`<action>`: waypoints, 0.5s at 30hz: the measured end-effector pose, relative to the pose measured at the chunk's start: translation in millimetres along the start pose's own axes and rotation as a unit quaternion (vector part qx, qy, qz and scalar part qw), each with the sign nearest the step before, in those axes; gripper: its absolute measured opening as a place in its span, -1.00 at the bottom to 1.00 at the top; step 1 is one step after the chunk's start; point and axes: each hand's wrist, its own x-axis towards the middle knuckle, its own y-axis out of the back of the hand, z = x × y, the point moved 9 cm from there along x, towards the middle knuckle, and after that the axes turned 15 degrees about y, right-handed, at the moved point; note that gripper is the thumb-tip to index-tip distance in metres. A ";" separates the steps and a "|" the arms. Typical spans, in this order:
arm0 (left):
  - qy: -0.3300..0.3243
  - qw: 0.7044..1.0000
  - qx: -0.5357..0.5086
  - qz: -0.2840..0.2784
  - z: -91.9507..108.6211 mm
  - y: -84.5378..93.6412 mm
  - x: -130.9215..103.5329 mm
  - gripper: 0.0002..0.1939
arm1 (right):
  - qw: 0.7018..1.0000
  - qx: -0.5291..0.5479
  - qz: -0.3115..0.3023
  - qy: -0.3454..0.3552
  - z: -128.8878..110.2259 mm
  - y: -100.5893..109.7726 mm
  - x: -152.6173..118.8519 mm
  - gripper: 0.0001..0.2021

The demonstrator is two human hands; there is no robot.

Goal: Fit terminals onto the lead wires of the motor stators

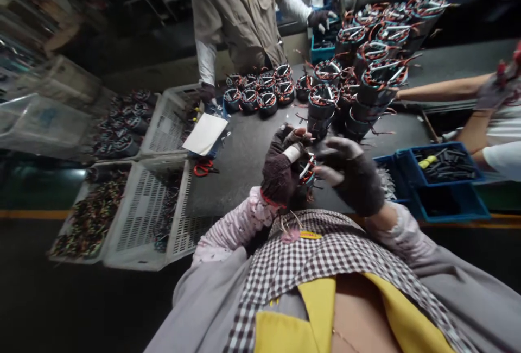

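Note:
A wound motor stator (308, 171) with white sleeving and coloured wires stands at the table's front edge, close to my apron. My left hand (283, 165), in a dark glove with bare fingertips, is curled at its left side. Thumb and forefinger are pinched together above the rim on what looks like a thin wire end. To the right, my right hand (356, 174), in a dark glove with pale fingertips, has its thumb and fingers apart beside the stator. Motion blurs it a little, and nothing shows in its grasp. Both hands partly hide the stator.
Stacked stators (321, 100) stand just beyond my hands, with shorter ones (266, 102) further left. Red-handled scissors (203, 168) lie beside white paper (205, 133). Blue bins (448, 184) sit right, plastic crates (136, 217) left. One co-worker (244, 16) stands opposite; another's arm (443, 89) reaches from the right.

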 end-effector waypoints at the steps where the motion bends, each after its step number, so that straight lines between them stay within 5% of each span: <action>1: 0.006 1.000 0.001 -0.016 -3.2 -6.4 0.3 -0.59 | 1.000 -0.016 0.000 0.023 -18.4 -12.9 8.3 -0.57; 4: 0.038 0.998 0.029 -0.051 -12.9 -7.1 -1.6 -0.57 | 0.994 -0.086 -0.005 0.064 -38.8 -26.3 18.6 -0.85; 6: 0.039 0.994 0.088 -0.042 -11.0 14.2 -0.1 -0.59 | 0.993 -0.106 0.021 0.050 -21.3 3.0 6.9 -0.85; 9: -0.105 0.972 0.198 0.074 19.5 71.5 10.0 -0.64 | 0.966 -0.177 0.173 -0.068 28.9 111.0 -51.6 -0.76; 10: -0.131 0.961 0.225 0.091 22.8 85.8 15.9 -0.62 | 0.936 -0.232 0.234 -0.120 41.8 154.2 -81.0 -0.74; 11: -0.095 0.954 0.280 0.045 11.8 88.3 27.2 -0.61 | 0.892 -0.311 0.280 -0.172 49.3 194.8 -111.0 -0.73; 13: -0.039 0.945 0.325 -0.015 -8.4 93.0 39.6 -0.58 | 0.809 -0.437 0.264 -0.292 64.8 252.6 -158.5 -0.69; 15: 0.028 0.942 0.329 -0.054 -26.0 90.6 43.4 -0.56 | 0.767 -0.478 0.197 -0.380 82.9 283.1 -186.6 -0.67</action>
